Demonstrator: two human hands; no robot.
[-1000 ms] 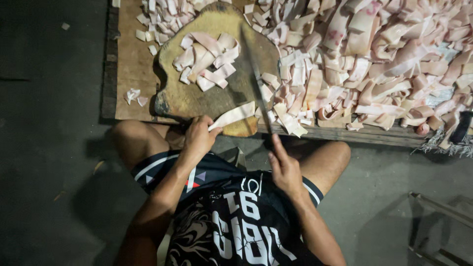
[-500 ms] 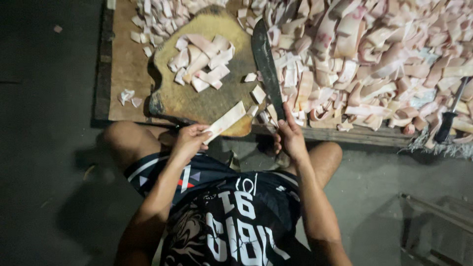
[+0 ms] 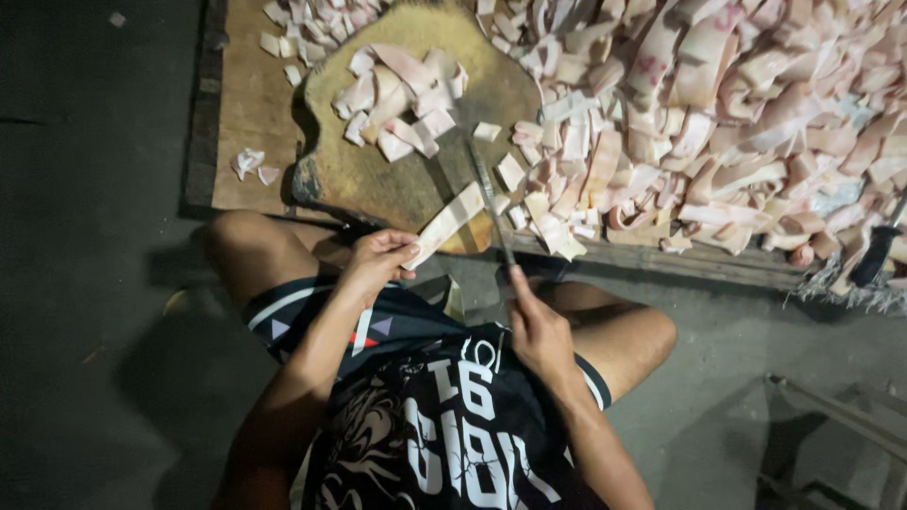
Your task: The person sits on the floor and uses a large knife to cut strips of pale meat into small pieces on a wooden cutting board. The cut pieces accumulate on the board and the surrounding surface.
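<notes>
While left hand grip pinches strip end | right hand grip closed on cleaver crossing strip.

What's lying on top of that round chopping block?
On the block lie cut pale pieces and a strip held by the left hand. The wood beneath them is hidden.

No packages, labels, signs or screens in view, none anywhere
</notes>
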